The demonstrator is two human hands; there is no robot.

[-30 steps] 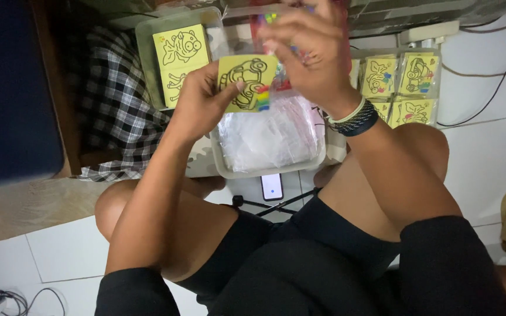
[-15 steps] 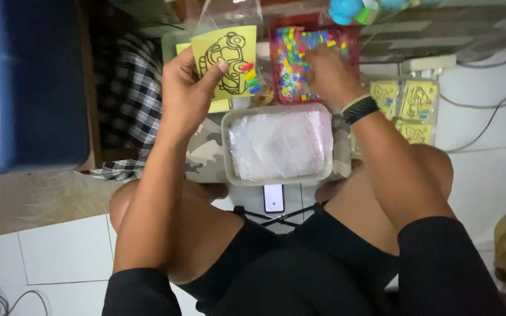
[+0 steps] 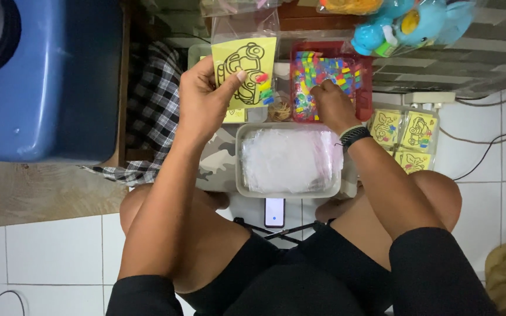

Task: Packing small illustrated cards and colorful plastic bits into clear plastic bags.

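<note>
From the head view I look straight down on a seated person, bare knees spread over a white tiled floor (image 3: 54, 251) with grey grout lines. The left hand (image 3: 203, 102) is closed on a yellow picture card (image 3: 247, 70) inside a clear plastic sleeve — thumb across the front, fingers behind — held upright above the trays, with a black outline drawing and a small cluster of coloured bits at its lower right. The right hand (image 3: 332, 105), a dark beaded wristband behind it, reaches into a red basket (image 3: 361, 82) of small multicoloured pieces; the fingers curl down into the pieces, and I cannot tell whether they pinch anything. Just below both hands sits a grey tray (image 3: 288, 190) filled with clear plastic bags, resting on a camouflage-patterned cloth (image 3: 218, 158). To the right of it lies a clear container (image 3: 408, 137) of more yellow cards, packed side by side. A phone (image 3: 274, 212) lies on the floor between the knees, touching a thin black stand. Left side of the room — a large blue plastic bin (image 3: 48, 76) and a black-and-white checked cloth (image 3: 147, 117) draped beside it, over a worn brownish patch of floor. At the top right, blue plastic toys (image 3: 405, 26) sit in clear wrapping, and a white power strip (image 3: 428, 98) with trailing cables lies along the tiles.
</note>
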